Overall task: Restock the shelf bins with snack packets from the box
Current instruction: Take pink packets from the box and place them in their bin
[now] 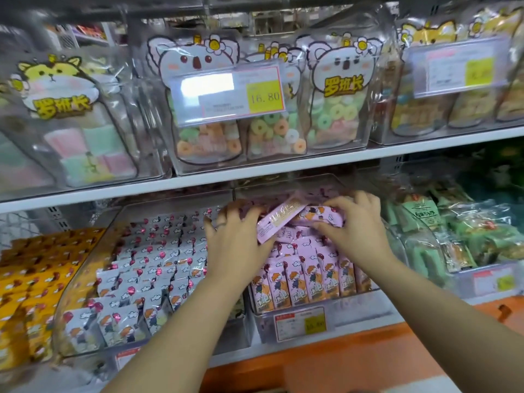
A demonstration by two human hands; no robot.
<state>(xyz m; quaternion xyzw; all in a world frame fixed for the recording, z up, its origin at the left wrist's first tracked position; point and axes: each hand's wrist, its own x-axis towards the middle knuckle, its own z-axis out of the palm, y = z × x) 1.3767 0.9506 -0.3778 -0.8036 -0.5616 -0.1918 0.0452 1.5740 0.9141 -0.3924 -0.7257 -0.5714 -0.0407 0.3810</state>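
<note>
Both my hands are inside the pink-packet bin (364, 310). My left hand (235, 239) curls round loose pink packets (279, 222) at the bin's rear left. My right hand (357, 225) pinches more of them at its rear right, thumb beneath. Upright rows fill the bin's front. The white-packet bin (85, 268) stands just left of it.

Bold yellow Chinese characters reading "罗班长" stand on the front of a clear sweet bag with a yellow hamster (63, 106) on the upper shelf, and the same characters stand on a koala bag (343, 86) of ring sweets. A price tag (232, 92) clipped to the koala bin shows "16.80" on its yellow patch. Print on the pink snack packets (300, 275), the lower price tag (300, 323) and the upper right tag (456, 66) is too blurred to read.
</note>
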